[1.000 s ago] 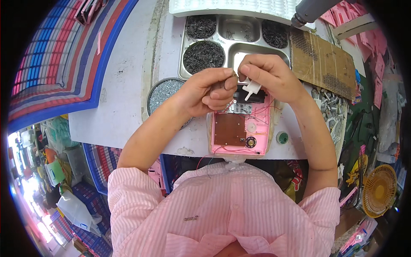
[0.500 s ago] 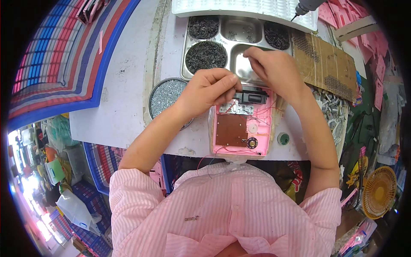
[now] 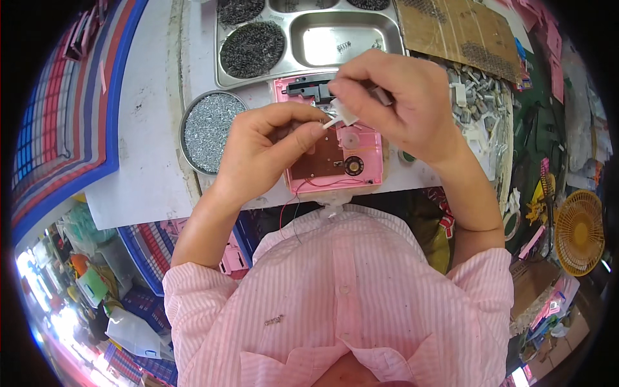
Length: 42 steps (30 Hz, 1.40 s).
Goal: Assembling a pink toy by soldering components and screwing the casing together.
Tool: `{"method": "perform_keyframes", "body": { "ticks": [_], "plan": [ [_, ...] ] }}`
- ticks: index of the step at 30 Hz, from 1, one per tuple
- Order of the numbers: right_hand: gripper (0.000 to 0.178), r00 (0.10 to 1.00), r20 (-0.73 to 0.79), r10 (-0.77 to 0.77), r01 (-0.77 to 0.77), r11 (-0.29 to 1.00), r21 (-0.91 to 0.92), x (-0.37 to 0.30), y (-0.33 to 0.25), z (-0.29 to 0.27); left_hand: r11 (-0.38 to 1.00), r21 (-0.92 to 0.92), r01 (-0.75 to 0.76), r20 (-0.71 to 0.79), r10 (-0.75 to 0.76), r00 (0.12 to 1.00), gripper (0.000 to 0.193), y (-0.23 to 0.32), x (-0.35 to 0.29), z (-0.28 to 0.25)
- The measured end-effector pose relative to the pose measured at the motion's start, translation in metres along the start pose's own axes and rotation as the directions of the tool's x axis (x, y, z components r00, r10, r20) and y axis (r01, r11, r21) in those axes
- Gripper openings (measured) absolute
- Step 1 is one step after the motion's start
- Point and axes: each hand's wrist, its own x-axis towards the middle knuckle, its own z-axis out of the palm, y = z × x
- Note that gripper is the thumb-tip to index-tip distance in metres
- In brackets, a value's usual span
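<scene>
A pink plastic housing (image 3: 367, 169) lies open on the white table edge, with a brown circuit board (image 3: 319, 161), a small round black part and red wires inside. My right hand (image 3: 400, 103) pinches a small white plastic piece (image 3: 345, 115) above the housing's upper half. My left hand (image 3: 271, 151) rests on the housing's left side, thumb and forefinger closed at the white piece's lower tip.
A steel compartment tray (image 3: 303, 64) holds dark screws behind the housing. A round tin (image 3: 207, 129) of silver screws sits left. Brown cardboard (image 3: 461, 29) and loose white and grey parts (image 3: 477, 97) lie right. A striped mat (image 3: 58, 97) is far left.
The view has tilted down and closer to the housing. My right hand came back from the steel tray with the white piece, and my left hand now meets it over the housing.
</scene>
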Motion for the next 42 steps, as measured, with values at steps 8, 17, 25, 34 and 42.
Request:
{"method": "perform_keyframes", "body": {
  "ticks": [8, 17, 25, 34, 42],
  "plan": [
    [0.016, 0.981, -0.049, -0.186, 0.180, 0.977, -0.117, -0.027, 0.001, 0.013, 0.988, -0.142, 0.066, 0.084, -0.054, 0.995, 0.018, -0.006, -0.010, 0.009],
    [0.024, 0.986, -0.053, -0.159, 0.152, 0.982, -0.113, -0.042, 0.002, 0.010, 0.924, -0.317, 0.215, 0.247, -0.138, 0.959, 0.017, -0.019, -0.011, 0.006],
    [0.019, 0.996, 0.052, 0.067, -0.071, 0.993, 0.089, -0.081, -0.015, -0.002, 0.903, -0.236, 0.358, 0.412, -0.241, 0.879, 0.019, -0.006, -0.015, 0.030],
    [0.021, 0.624, 0.304, 0.719, -0.377, -0.064, 0.924, -0.143, -0.026, -0.016, 0.600, 0.734, -0.319, 0.161, 0.302, 0.939, 0.020, -0.009, 0.022, 0.040],
    [0.019, 0.568, 0.272, 0.777, -0.432, 0.000, 0.902, -0.152, -0.003, -0.043, 0.937, 0.296, -0.183, -0.029, 0.200, 0.979, 0.022, -0.021, 0.020, 0.054]
  ]
}}
